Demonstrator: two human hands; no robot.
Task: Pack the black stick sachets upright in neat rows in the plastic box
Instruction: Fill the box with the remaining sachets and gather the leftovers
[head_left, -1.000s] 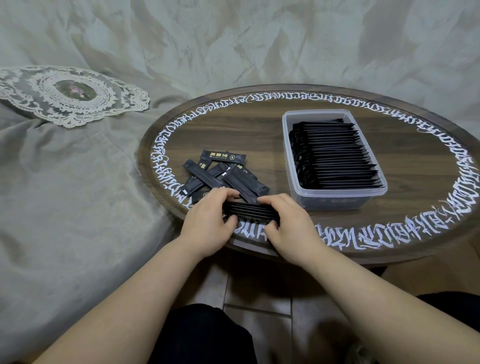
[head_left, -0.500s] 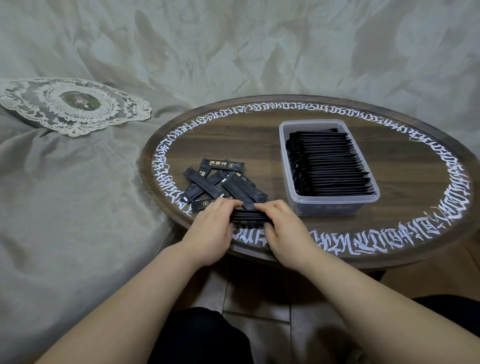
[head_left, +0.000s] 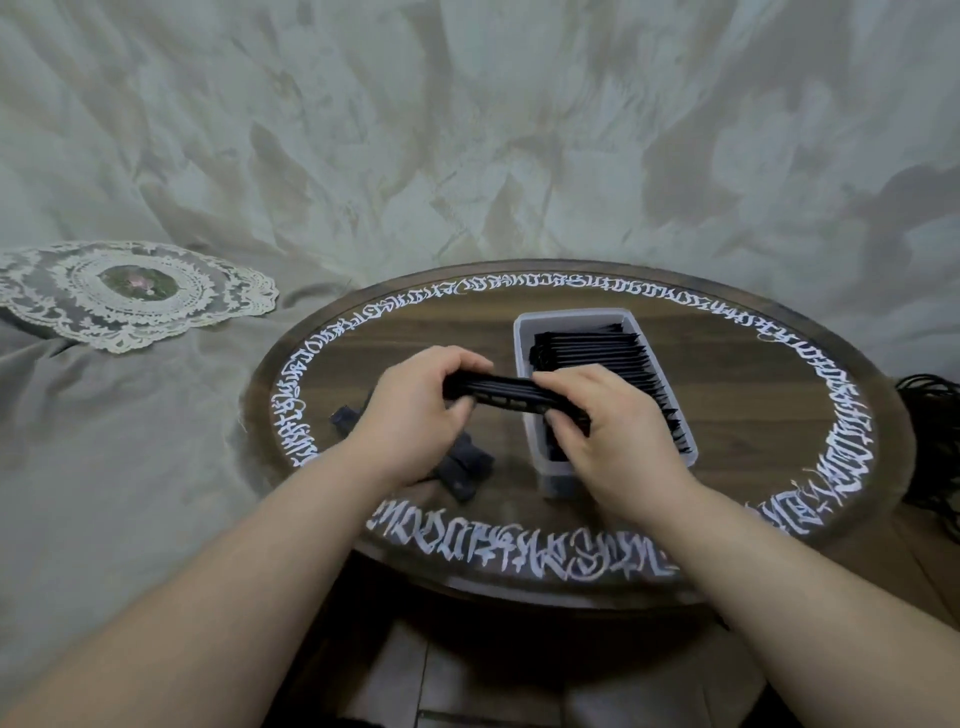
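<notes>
Above the round table (head_left: 727, 415), left hand (head_left: 410, 415) and right hand (head_left: 613, 431) each grip an end of a sachet bundle (head_left: 498, 393), held level at the plastic box (head_left: 524, 332) rim. Transfer appears underway. Next: stand the bundle upright in the box's near gap beside the packed rows (head_left: 597, 348); loose sachets (head_left: 462, 470) remain.

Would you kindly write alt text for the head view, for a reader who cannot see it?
Both hands, left hand and right hand, grip a bundle of sachets between them above a round table. To the right sits a plastic box filled with sachets; loose sachets lie under the left hand.
</notes>
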